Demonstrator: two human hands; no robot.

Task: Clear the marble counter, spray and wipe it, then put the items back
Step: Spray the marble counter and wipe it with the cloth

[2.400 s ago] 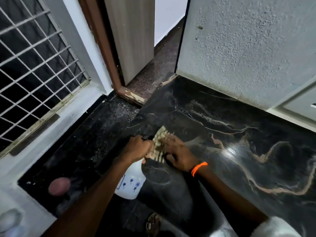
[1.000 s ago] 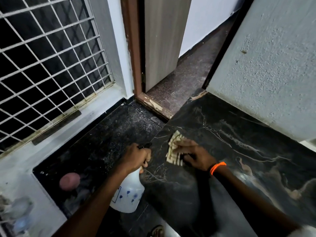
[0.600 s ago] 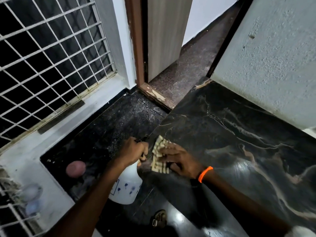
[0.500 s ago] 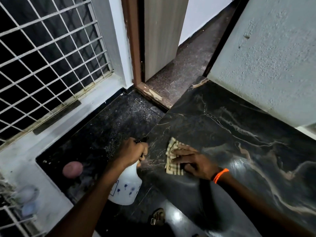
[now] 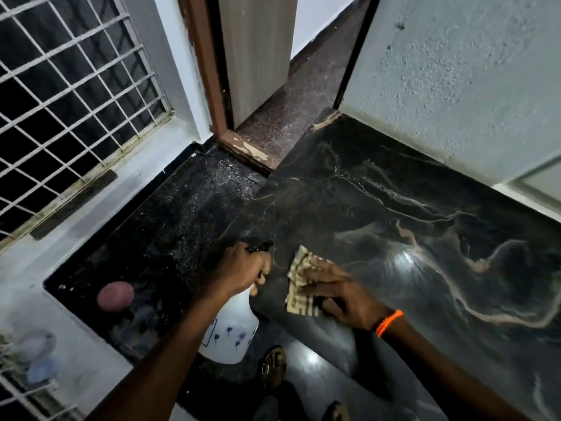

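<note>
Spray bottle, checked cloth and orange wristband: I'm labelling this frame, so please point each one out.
spray bottle (image 5: 232,332), head view, on its white body below the left hand.
checked cloth (image 5: 299,303), head view, on the corner showing beside the right hand's fingers.
orange wristband (image 5: 389,323), head view, on the band's middle.

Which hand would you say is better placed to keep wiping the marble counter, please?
The right hand: it presses the cloth flat on the counter, while the left hand is busy gripping the spray bottle.
</note>
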